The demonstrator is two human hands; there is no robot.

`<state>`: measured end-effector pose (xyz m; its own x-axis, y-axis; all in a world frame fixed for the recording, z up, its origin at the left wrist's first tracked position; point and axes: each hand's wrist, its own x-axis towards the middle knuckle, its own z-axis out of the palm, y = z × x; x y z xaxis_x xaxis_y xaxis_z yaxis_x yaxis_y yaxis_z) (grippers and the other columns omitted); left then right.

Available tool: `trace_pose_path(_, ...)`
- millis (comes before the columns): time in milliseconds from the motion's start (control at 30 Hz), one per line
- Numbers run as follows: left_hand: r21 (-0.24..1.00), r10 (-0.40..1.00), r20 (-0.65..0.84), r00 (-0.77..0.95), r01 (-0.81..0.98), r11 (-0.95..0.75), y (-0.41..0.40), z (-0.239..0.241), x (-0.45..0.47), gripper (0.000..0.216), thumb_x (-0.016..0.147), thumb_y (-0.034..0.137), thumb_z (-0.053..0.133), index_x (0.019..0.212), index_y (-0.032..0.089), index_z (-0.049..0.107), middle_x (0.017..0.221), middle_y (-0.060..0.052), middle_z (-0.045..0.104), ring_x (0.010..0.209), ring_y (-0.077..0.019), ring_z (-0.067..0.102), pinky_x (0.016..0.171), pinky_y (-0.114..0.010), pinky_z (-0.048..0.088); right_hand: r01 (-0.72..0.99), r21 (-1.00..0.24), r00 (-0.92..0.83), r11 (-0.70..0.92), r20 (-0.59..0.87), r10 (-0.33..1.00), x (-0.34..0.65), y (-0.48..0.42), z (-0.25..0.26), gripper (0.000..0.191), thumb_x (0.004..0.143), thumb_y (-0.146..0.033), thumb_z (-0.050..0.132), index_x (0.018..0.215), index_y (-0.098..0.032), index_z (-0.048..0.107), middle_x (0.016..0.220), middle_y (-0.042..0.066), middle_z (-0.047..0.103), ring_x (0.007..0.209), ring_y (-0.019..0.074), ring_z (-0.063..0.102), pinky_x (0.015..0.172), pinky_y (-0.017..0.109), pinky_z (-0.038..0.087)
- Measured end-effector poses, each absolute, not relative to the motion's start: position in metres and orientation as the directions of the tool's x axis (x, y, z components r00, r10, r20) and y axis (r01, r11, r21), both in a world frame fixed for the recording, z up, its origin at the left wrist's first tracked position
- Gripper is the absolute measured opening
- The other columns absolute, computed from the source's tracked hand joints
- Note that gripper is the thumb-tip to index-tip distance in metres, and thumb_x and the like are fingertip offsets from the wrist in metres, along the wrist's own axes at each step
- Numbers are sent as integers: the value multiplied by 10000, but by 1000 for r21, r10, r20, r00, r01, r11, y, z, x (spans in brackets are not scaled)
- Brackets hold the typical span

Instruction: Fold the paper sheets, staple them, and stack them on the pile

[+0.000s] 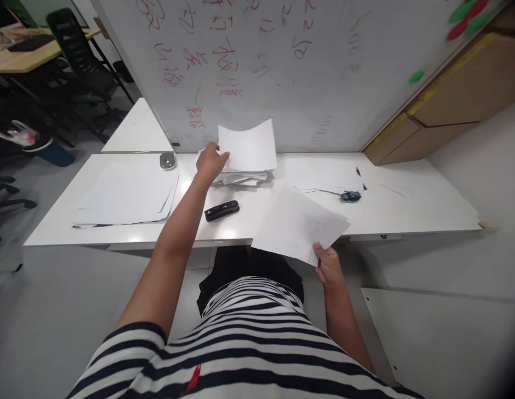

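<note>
My left hand reaches to the back of the table and pinches the left edge of a white sheet of paper. That sheet curls up at its far corners over an uneven stack of papers against the whiteboard. My right hand grips the near right corner of some paper sheets, thumb on top. They stick out over the table's front edge, with faint grey marks on the upper one. A black stapler lies in front of the stack, apart from both hands.
The narrow white table runs along a whiteboard with red writing. Large sheets and a grey computer mouse are at the left. A small dark blue item lies at the right, near leaning cardboard.
</note>
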<state>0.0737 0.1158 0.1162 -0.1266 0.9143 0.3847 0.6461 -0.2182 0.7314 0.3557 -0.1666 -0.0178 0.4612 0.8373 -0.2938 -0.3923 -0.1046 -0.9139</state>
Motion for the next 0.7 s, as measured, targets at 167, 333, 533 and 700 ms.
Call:
trace_pose_path(167, 773, 963, 206, 177, 574, -271, 36, 119, 90, 429, 883, 527, 489, 1124, 187, 594, 1198, -116, 618, 1163, -287, 526, 981, -458, 396, -368, -926, 435, -84, -251, 865, 350, -168, -19, 429, 650, -485, 788, 955, -193, 714, 1038, 76, 734, 1152, 252, 603, 1062, 427, 435)
trace_pose_path(333, 918, 829, -71, 555, 362, -164, -36, 116, 94, 430, 854, 575, 476, 787, 195, 665, 790, -37, 649, 733, -176, 584, 663, -293, 457, -324, -943, 450, -82, -230, 863, 347, -163, -17, 457, 648, -504, 781, 966, -183, 712, 1028, 87, 734, 1149, 259, 603, 1063, 437, 425)
trace_pose_path(533, 936, 923, -89, 373, 348, -50, -39, 95, 93, 404, 767, 550, 603, 631, 171, 570, 644, 4, 542, 611, -122, 485, 563, -247, 369, -329, -937, 440, -119, -263, 859, 343, -162, -20, 456, 634, -488, 798, 957, -177, 715, 1021, 87, 736, 1117, 259, 619, 1057, 438, 429)
trace_pose_path(700, 959, 931, -143, 335, 280, 46, -41, 90, 90, 386, 705, 534, 684, 672, 173, 551, 675, 0, 566, 632, -125, 524, 577, -246, 406, -345, -928, 428, -143, -291, 856, 340, -164, -20, 479, 623, -476, 812, 978, -168, 717, 1026, 92, 734, 1120, 273, 615, 1058, 462, 421)
